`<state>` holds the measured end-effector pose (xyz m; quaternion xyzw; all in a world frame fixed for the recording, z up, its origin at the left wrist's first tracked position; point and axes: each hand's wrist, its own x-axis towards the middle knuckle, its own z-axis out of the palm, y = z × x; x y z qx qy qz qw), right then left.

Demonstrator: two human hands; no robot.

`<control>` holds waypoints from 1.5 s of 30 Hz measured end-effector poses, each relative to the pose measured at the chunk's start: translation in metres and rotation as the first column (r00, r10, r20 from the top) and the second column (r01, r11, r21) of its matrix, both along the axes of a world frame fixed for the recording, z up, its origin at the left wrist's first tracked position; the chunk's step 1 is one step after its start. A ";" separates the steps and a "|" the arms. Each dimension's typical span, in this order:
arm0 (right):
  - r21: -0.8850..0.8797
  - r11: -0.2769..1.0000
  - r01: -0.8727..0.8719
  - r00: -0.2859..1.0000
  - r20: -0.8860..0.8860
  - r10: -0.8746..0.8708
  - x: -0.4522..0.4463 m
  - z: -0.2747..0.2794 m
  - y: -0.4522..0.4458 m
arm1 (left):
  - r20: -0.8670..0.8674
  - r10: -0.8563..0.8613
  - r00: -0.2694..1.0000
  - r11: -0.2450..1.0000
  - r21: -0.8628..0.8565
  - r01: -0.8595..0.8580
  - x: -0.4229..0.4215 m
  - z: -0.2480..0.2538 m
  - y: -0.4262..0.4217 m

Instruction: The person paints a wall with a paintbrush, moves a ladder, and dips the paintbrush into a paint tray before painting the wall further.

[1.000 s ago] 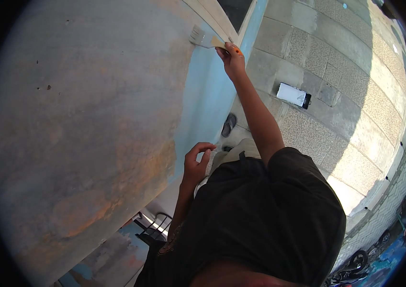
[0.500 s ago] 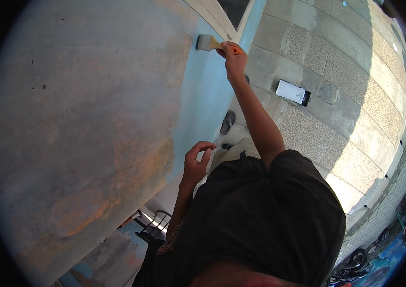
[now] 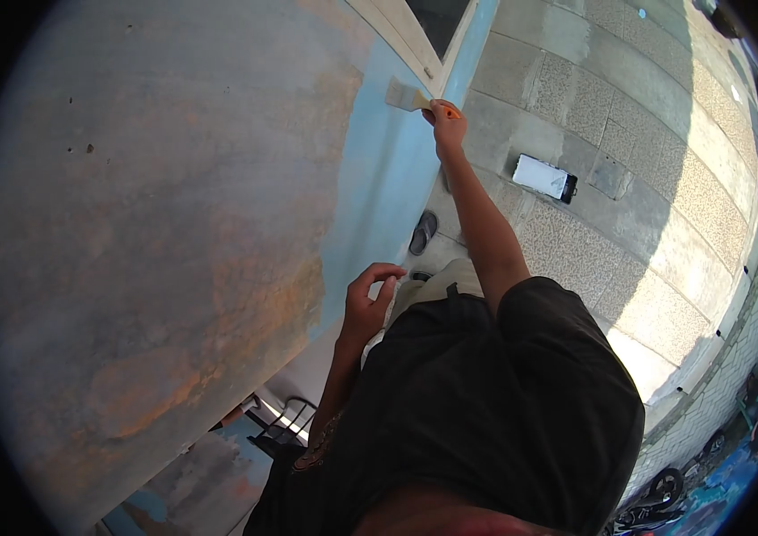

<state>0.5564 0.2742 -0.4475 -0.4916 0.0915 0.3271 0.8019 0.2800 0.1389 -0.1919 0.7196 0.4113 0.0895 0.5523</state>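
My right hand [image 3: 449,127] is closed round the orange handle of a wide flat paintbrush [image 3: 404,95]. The brush's bristles lie against the light blue strip of the wall [image 3: 366,188], just below the corner of a cream window or door frame [image 3: 397,40]. A darker, wet-looking streak runs down the blue strip beneath the bristles. My left hand [image 3: 372,297] hangs at waist height near the wall's blue part, empty, with fingers loosely bent and thumb apart.
On the paved ground [image 3: 567,98] at right lies a tray [image 3: 543,176] of white or pale paint with a black end. Grey, orange-stained bare wall [image 3: 173,223] fills the left. A dark sandal [image 3: 424,232] shows by the wall's foot; motorbikes [image 3: 665,487] stand at lower right.
My right hand and the paintbrush have moved slightly right and down, and the brush has turned a little. The left hand has stayed in place.
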 end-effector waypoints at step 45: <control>0.591 0.796 -0.130 0.991 0.052 0.123 0.087 0.107 0.018 | 0.017 0.016 1.000 1.000 -0.015 -0.016 -0.002 -0.010 -0.001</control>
